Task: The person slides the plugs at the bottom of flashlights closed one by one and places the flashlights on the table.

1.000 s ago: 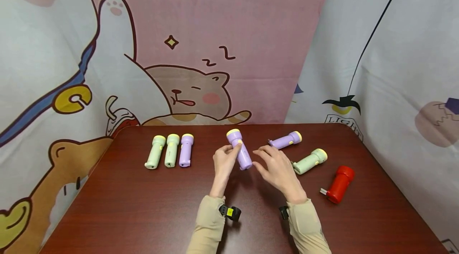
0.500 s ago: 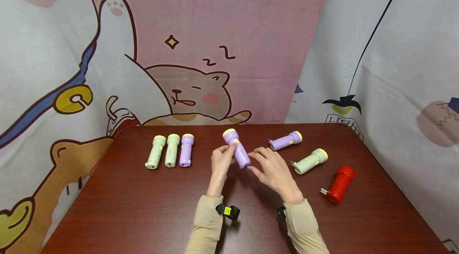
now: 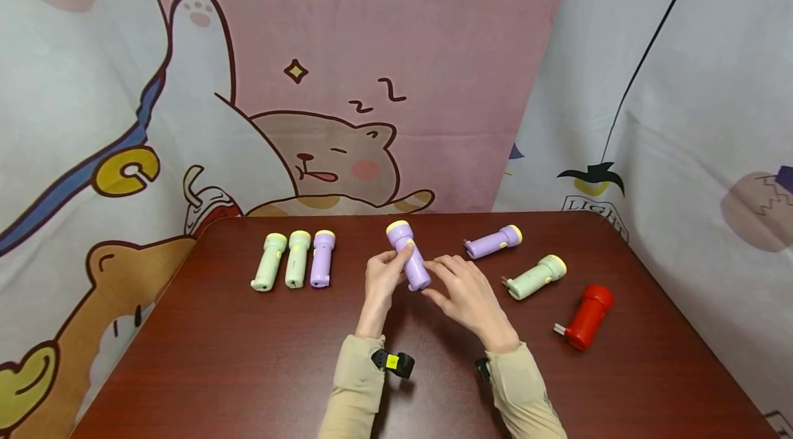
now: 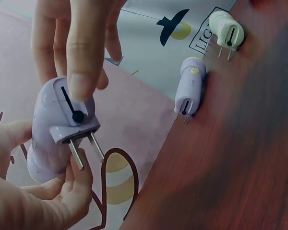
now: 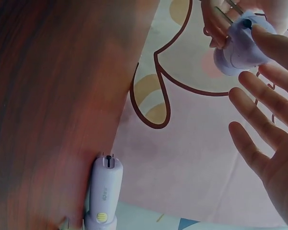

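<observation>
My left hand [image 3: 382, 282] grips a purple flashlight [image 3: 414, 264] by its body, raised over the table with its yellow-rimmed head pointing away. Two metal plug prongs [image 4: 84, 149] stick out at its tail, beside a black slider [image 4: 78, 116] in a slot. At that tail is my right hand [image 3: 467, 291]. Its thumb [image 4: 81, 86] touches the tail face right by the slider, and its other fingers reach along the far side, spread and mostly straight in the right wrist view.
Two green flashlights [image 3: 270, 261] [image 3: 298, 259] and a purple flashlight [image 3: 321, 259] lie side by side at the left. On the right lie another purple flashlight [image 3: 493, 242], a green flashlight [image 3: 535, 277] and a red flashlight [image 3: 588, 317], prongs out. A patterned cloth [image 3: 464, 81] hangs behind the table.
My right hand has come left from beside the purple flashlight until its thumb and fingertips meet the tail. The flashlight has shifted slightly left and turned, so its tail end faces me more.
</observation>
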Action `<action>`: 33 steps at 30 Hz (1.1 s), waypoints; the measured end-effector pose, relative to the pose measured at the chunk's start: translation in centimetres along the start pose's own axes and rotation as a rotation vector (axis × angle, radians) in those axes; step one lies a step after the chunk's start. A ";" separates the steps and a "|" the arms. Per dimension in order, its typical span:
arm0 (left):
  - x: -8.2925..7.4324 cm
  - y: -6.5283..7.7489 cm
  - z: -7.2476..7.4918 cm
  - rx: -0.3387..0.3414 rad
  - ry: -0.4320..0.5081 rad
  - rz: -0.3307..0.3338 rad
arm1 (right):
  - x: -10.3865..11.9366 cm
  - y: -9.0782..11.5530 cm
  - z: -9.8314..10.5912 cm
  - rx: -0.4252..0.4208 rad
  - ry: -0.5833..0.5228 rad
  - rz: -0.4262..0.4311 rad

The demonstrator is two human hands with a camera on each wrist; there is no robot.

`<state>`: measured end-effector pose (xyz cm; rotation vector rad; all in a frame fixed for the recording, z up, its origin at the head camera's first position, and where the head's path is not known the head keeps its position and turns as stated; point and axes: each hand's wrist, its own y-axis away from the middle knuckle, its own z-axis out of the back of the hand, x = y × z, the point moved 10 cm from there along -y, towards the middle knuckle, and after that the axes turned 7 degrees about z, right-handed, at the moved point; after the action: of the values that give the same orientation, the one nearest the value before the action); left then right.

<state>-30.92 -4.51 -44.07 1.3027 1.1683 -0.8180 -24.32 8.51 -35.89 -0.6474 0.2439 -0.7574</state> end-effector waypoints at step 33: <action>-0.3 0.0 -0.9 0.077 0.049 -0.010 | -0.3 0.0 0.2 -0.035 0.014 -0.006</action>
<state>-31.13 -3.67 -43.64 1.3878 1.1921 -0.8498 -24.44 8.78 -35.78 -0.6766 0.2685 -0.7653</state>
